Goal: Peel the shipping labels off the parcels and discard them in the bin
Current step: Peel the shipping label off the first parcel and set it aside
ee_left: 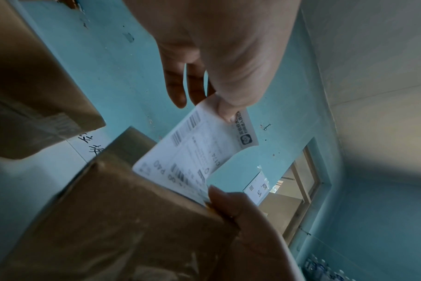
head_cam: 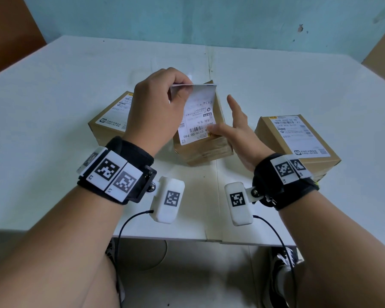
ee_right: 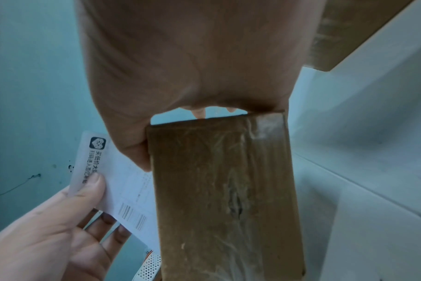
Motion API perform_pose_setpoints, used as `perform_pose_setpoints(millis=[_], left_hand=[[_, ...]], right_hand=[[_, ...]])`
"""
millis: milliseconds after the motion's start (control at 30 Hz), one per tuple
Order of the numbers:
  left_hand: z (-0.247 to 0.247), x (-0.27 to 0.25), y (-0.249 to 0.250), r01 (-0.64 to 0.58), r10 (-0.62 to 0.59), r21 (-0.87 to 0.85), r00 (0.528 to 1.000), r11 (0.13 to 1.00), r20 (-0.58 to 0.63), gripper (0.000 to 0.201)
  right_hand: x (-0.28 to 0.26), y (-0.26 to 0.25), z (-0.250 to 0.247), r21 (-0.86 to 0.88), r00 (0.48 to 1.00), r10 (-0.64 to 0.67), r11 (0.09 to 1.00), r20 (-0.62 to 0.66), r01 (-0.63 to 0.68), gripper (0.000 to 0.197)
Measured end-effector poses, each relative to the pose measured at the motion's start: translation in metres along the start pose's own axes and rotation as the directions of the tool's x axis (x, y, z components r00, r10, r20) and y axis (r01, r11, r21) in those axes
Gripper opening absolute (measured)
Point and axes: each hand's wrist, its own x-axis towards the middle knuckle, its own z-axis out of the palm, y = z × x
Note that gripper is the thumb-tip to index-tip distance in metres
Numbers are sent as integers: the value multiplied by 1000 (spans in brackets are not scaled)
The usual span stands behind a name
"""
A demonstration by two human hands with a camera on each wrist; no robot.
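While the left parcel (head_cam: 108,120), just left of the middle parcel (head_cam: 206,138) on the white worktop (head_cam: 53,90), keeps its label stuck flat, the left hand (head_cam: 156,103) pinches the top edge of the middle parcel's label (head_cam: 198,112) between thumb and fingers (ee_left: 225,112), lifting it so that only its lower edge looks attached. Right of that label, the right hand (head_cam: 240,127) braces the middle parcel, thumb on top, fingers straight. Further right, the right parcel (head_cam: 298,138) is fully labelled. No bin shows; by my judgement one peel is nearly done, two remain.
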Motion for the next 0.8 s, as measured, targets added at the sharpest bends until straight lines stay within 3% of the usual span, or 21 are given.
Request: perform_pose_setpoints(millis=[200, 400, 800], left_hand=[[-2, 3, -3, 16, -16, 13, 1000, 1000, -16, 11], [-1, 1, 2, 58, -58, -49, 998, 997, -11, 7], [-4, 5, 6, 70, -69, -86, 998, 994, 10, 7]], right_hand=[[-2, 0, -1, 46, 999, -19, 999, 48, 16, 116], [-1, 0, 1, -83, 1000, 0, 997, -11, -1, 101], [-3, -7, 4, -114, 999, 13, 993, -33, -17, 103]])
